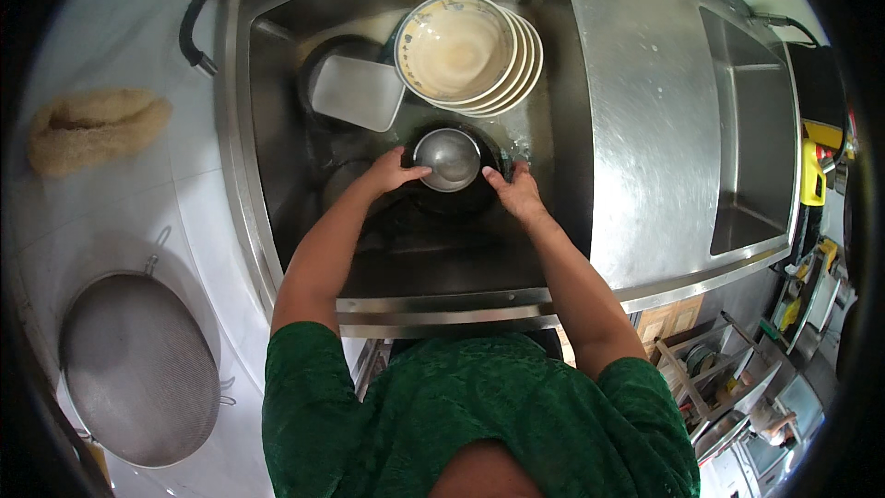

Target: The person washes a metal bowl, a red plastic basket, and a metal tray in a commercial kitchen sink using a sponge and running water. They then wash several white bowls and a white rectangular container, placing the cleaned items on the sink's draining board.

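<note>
Both my hands reach down into a stainless steel sink (422,283). Between them a small round metal bowl (449,159) sits within a dark round vessel (460,204), whose outline blends into the dark sink. My left hand (393,174) is at the vessel's left side, its thumb over the small bowl's rim. On the right side my right hand (515,192) has its thumb inward and its fingers outside the dark rim. Beyond them stands a tilted stack of several patterned bowls (456,48). A whitish rectangular tray (357,92) lies beside the stack, touching it.
A black hose (197,34) with a metal end hangs at the sink's left edge. Left on the tiles are a tan fibrous pad (100,128) and a large mesh strainer (142,370). Rightward are a steel counter (646,145), second basin (753,152) and yellow jug (814,176).
</note>
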A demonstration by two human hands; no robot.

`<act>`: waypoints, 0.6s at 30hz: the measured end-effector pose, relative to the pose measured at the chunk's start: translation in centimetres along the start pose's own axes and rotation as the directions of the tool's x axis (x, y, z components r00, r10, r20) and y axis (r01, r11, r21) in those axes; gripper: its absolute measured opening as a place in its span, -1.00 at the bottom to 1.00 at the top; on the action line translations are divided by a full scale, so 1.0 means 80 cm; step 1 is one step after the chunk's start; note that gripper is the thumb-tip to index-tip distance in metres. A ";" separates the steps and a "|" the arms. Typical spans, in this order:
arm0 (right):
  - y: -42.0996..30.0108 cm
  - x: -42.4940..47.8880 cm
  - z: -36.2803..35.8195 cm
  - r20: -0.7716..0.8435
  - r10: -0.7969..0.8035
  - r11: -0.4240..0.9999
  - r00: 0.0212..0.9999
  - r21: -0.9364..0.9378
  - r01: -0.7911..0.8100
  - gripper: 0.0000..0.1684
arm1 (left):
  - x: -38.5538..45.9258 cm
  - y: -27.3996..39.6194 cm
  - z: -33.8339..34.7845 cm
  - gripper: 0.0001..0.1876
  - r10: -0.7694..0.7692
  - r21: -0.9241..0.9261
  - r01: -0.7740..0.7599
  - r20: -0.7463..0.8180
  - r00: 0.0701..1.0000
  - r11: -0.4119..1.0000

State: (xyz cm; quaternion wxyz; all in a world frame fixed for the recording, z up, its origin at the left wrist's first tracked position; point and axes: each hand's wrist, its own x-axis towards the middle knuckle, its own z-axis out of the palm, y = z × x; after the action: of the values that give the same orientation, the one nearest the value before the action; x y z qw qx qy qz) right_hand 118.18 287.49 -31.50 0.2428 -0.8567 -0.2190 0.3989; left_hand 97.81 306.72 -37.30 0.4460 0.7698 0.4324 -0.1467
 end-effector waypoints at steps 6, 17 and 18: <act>0.054 0.047 0.038 0.052 0.287 0.950 0.957 -0.147 -0.276 -0.49 | 0.002 0.005 0.013 -0.63 -0.156 -0.170 0.154 0.002 0.988 0.973; -0.104 -0.008 0.002 0.204 0.030 0.985 0.979 -0.171 0.006 -0.57 | -0.097 0.012 -0.106 -0.66 -0.078 -0.111 0.050 -0.268 0.960 0.993; -0.119 0.002 0.010 0.213 -0.028 0.979 0.977 -0.192 0.070 -0.54 | -0.094 -0.016 -0.116 -0.71 -0.218 -0.194 0.169 -0.267 0.939 0.966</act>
State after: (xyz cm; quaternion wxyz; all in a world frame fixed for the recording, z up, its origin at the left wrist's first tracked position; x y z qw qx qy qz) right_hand 115.89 295.23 -26.41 0.1417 -0.8242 -0.3032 0.4568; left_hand 90.94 310.51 -28.23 0.4256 0.6959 0.5770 -0.0402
